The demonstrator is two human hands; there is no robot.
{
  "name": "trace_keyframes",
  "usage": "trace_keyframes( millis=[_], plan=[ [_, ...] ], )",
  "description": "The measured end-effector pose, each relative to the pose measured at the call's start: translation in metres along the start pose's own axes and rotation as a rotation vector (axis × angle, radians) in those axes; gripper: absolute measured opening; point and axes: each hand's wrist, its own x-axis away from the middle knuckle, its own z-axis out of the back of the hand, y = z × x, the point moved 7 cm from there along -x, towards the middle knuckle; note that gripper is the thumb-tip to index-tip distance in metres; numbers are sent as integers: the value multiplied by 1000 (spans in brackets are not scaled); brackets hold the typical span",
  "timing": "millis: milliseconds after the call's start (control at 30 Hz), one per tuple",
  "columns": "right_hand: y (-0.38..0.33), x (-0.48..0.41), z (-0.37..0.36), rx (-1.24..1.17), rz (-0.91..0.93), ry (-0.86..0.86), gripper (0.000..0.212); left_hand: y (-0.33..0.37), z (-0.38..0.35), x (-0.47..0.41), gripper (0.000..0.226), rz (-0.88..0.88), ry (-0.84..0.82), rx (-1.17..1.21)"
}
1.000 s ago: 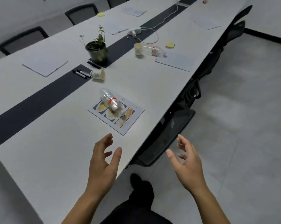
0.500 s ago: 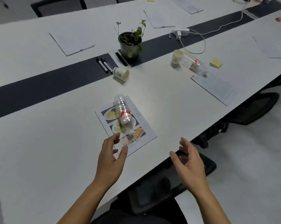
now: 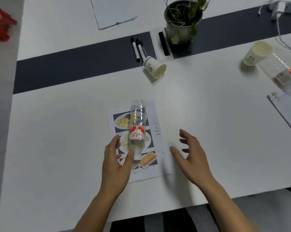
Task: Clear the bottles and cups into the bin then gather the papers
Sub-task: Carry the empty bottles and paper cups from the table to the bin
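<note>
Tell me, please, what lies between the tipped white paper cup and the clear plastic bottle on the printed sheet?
Head view: only bare white tabletop separates the cup from the bottle.

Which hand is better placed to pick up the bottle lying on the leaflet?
Likely left: the left hand is open beside the cap end of the plastic bottle; the right hand is farther away, at the edge of the leaflet.

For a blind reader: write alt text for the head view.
A left hand and right hand, both open, hover by a clear bottle lying on a food-photo sheet on a white table. Beyond lie a tipped paper cup and two markers.
</note>
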Motion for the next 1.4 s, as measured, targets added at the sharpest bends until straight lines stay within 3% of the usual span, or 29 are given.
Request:
trace_keyframes(
  millis=[167, 267, 433, 600, 667, 833, 967, 1100, 1200, 1400],
  plan=[
    [4, -97, -1, 45, 88, 50, 65, -2, -68, -71, 96, -18, -47, -231],
    [-6, -150, -12, 83, 173, 82, 70, -12, -86, -96, 87, -119, 5, -428],
    [-44, -239, -34, 166, 298, 172, 83, -18, -88, -99, 82, -223, 133, -468],
    [-67, -303, -61, 256, 237, 215, 105, -20, -94, -99, 80, -246, 161, -527],
    [-64, -311, -62, 267, 197, 199, 99, -20, -93, -99, 78, -229, 158, -530],
    [-39, -252, -44, 89, 170, 230, 75, -18, -86, -100, 93, -169, 60, -581],
    [8, -162, -36, -27, 97, 261, 77, -24, -75, -99, 109, -34, -26, -470],
    [45, -92, -27, -141, -66, 283, 88, -35, -64, -82, 107, 57, -60, -307],
    [39, -46, -20, -129, -119, 264, 93, -38, -44, -48, 99, 106, -36, -174],
    [-9, 40, -11, -118, 22, 81, 80, -29, 27, 75, 85, 183, 181, 33]
  ],
)
